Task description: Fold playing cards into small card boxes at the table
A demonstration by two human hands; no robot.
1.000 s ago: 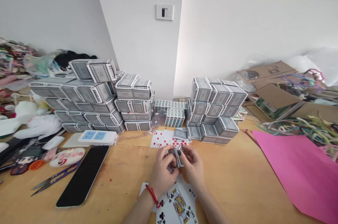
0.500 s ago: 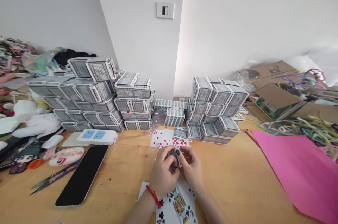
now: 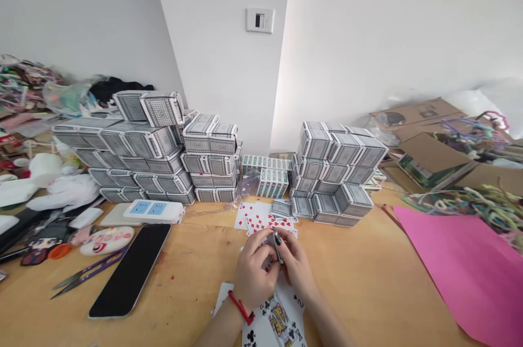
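Note:
A small grey-backed playing card (image 3: 272,239), bent or folded, is pinched between both hands low in the middle. My left hand (image 3: 256,271), with a red cord at its wrist, has its fingers curled round the card's left side. My right hand (image 3: 297,262), with a dark thumbnail, grips its right side; the fingers hide most of the card. Face-up cards, including a king of clubs (image 3: 278,317), lie under my wrists. Just beyond my fingertips are red-suit cards (image 3: 256,217) and a small folded grey card piece (image 3: 281,207).
Blocks built from folded cards are stacked at left (image 3: 157,142) and right (image 3: 355,151), with card boxes (image 3: 272,182) between. To the left lie a phone (image 3: 129,271), thread snips (image 3: 87,273) and a power strip (image 3: 157,211). Pink paper (image 3: 457,265) and a cardboard box (image 3: 437,153) occupy the right.
The view has shifted slightly, so the scene sits a little further right. Both hands keep hold of the card, with only small finger movements.

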